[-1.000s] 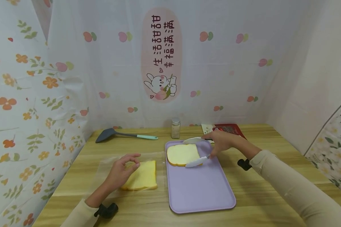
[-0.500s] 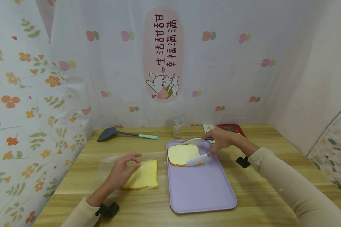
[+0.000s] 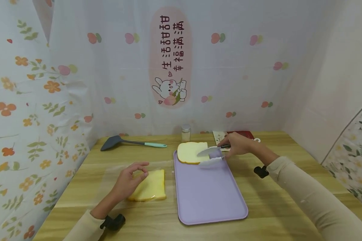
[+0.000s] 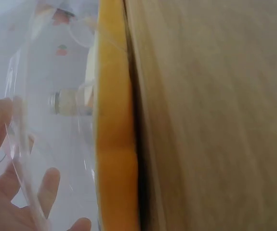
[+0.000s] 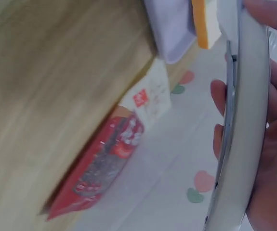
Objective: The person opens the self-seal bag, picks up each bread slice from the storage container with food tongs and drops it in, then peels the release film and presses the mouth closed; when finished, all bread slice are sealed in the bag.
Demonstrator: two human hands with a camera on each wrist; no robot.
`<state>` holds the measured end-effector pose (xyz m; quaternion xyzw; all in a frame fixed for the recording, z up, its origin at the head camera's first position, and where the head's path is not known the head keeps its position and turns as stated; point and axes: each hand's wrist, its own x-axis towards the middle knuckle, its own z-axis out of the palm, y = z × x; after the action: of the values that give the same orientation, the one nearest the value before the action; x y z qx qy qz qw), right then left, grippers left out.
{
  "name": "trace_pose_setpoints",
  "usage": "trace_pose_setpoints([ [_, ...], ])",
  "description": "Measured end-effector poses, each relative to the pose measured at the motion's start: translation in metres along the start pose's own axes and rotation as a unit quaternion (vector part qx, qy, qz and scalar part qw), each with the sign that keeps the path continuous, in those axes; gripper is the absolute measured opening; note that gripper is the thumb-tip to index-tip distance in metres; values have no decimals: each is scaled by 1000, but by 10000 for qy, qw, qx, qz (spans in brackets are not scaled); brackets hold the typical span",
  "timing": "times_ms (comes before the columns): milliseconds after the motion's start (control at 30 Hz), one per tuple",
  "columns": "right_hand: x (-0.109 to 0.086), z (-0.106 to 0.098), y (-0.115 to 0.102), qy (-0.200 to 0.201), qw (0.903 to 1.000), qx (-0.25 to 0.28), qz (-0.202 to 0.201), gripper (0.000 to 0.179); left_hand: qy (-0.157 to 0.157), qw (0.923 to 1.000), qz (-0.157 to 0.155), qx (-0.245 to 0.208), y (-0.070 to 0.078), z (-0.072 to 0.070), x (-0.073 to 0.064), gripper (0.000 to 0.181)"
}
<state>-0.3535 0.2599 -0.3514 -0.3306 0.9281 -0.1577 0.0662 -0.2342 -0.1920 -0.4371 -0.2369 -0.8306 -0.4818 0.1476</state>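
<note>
My left hand (image 3: 128, 182) pinches the edge of a clear plastic bag (image 4: 25, 163). In that bag a yellow-crusted bread slice (image 3: 154, 185) lies on the table. My right hand (image 3: 238, 144) grips tongs (image 5: 254, 96) with pale, broad tips. At the far end of a lilac tray (image 3: 211, 197), another bread slice (image 3: 190, 152) overlaps the tray's back rim in the head view. One tong tip crosses its right part, and the other is at its near right corner.
Behind the tray stands a small spice jar (image 3: 185, 133). A dark spatula (image 3: 113, 142) with a mint handle lies at the back left of the wooden table (image 3: 268, 204). A red and white packet (image 5: 104, 163) lies at the back right.
The tong tips have come closer together, and the slice at the tray has shifted away from me, over the back rim in the head view. My left hand has barely moved.
</note>
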Motion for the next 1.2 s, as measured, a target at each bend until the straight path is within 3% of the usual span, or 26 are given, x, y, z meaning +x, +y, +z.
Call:
trace_pose_setpoints([
  [200, -4, 3, 2, -201, 9994, -206, 185, 74, -10, 10000, 76, 24, 1, -1, 1, 5],
  [433, -3, -1, -1, 16, 9974, -545, 478, 92, 66, 9999, 82, -3, 4, -2, 1, 5],
  [733, 5, -1, 5, 102, 9910, -1203, 574, 94, -8, 9999, 42, -92, 3, -2, 3, 6],
  [933, 8, -2, 8, -195, 9920, -1039, 695, 89, -42, 9999, 41, -91, 1, -1, 2, 5],
  [1200, 1, 1, 5, -247, 9947, -957, 273, 87, -29, 10000, 85, 0, -1, 0, 3, 5],
])
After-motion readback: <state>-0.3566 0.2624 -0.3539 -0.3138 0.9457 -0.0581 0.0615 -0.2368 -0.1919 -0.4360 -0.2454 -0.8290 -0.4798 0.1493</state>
